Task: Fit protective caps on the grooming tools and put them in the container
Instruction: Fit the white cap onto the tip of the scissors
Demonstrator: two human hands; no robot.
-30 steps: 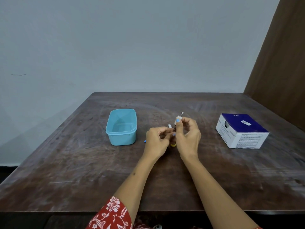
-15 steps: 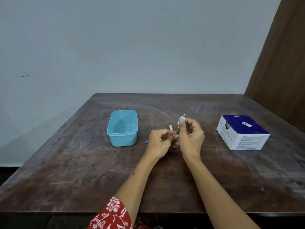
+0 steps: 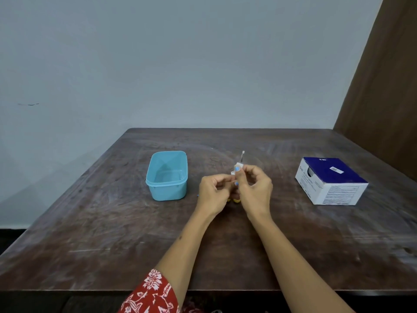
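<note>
My right hand pinches a thin metal grooming tool that points up and away, with a small pale cap on the shaft at my fingertips. My left hand is curled close beside it and touches the tool's lower part, which my fingers hide. A yellow end peeks out under both hands. A small blue bit lies on the table left of my left hand. The open light-blue container stands to the left, nothing visible inside.
A white and dark-blue cardboard box sits at the right of the dark wooden table. A pale wall rises behind the table and a brown panel stands at the far right.
Both hands stay together over the table's middle. The right hand's fingers have shifted along the tool with the cap. The camera view has tilted slightly.
</note>
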